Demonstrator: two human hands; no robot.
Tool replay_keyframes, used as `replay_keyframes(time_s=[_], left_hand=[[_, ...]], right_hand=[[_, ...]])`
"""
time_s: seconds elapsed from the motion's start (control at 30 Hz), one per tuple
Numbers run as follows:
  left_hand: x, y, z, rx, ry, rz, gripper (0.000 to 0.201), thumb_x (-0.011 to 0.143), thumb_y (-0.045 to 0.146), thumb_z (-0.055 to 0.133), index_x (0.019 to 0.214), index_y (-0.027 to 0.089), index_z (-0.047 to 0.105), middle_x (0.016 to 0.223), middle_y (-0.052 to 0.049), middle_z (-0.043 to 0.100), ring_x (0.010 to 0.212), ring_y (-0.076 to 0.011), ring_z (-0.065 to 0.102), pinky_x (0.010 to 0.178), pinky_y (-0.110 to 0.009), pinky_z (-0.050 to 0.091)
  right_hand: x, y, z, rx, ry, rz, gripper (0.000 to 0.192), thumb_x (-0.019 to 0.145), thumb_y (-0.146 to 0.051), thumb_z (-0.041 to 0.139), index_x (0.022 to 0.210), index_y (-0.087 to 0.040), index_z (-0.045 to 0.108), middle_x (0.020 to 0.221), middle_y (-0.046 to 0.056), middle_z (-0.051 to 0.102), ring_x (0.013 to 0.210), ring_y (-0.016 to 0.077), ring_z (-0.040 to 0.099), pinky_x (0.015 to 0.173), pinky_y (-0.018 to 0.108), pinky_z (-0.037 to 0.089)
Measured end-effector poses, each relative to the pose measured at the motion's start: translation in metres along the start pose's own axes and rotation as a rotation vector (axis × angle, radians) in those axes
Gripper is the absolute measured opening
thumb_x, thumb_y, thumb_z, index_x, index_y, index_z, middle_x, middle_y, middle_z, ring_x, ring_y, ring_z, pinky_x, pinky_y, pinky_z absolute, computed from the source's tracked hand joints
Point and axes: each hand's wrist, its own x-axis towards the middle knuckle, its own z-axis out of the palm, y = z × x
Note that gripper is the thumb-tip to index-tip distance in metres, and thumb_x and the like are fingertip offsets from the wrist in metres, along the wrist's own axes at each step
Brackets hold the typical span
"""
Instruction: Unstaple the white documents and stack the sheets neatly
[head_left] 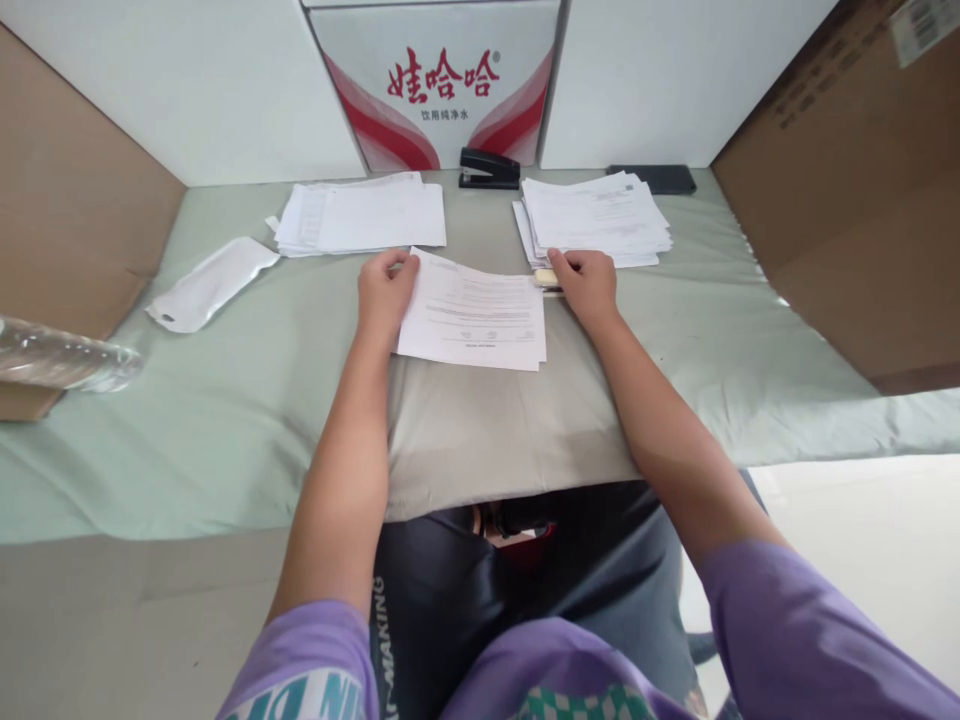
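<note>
The left hand [384, 292] pinched the papers [474, 312] at their far left corner. The right hand [586, 283] curled shut just past their far right corner, maybe holding something small. The papers lay between both hands, long side across the desk [225, 400].

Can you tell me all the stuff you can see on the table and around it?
sheets of paper: a few, white with print, middle of the table, between both hands
left paper pile: one, white, far left of the table
right paper pile: one, white, far right, just past the right hand
stapler: one, black, at the back between the piles
phone: one, black, back right
pouch: one, white, left side
plastic bottle: one, clear, lying at the left edge
box: one, white with red print, behind the stapler
cardboard: brown, right and left sides
tablecloth: one, pale green
left hand: on the sheets' left corner
right hand: at the sheets' right corner
</note>
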Motion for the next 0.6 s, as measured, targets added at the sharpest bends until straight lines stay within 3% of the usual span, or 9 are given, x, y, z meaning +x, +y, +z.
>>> replay_keyframes(time_s=[0.3, 0.6], left_hand=[[-0.0007, 0.0001, 0.0009, -0.018, -0.006, -0.062, 0.030, 0.084, 0.048, 0.066, 0.091, 0.019, 0.070, 0.065, 0.000, 0.055, 0.069, -0.0161, 0.057, 0.067, -0.028, 0.047], [0.0059, -0.0083, 0.0030, -0.018, -0.008, -0.007, 0.019, 0.086, 0.037, 0.065, 0.076, 0.022, 0.061, 0.067, 0.001, 0.056, 0.073, -0.0164, 0.060, 0.072, -0.029, 0.052]], right_hand=[[0.0014, 0.0035, 0.0023, -0.021, -0.005, -0.007, 0.061, 0.100, -0.070, 0.033, 0.075, -0.021, 0.059, 0.061, 0.002, 0.035, 0.068, 0.0169, 0.038, 0.069, 0.032, 0.036], [0.0007, -0.0012, 0.0005, -0.018, 0.017, -0.012, 0.059, 0.100, -0.069, 0.034, 0.066, -0.022, 0.048, 0.059, -0.001, 0.028, 0.066, 0.0150, 0.031, 0.066, 0.031, 0.031]])
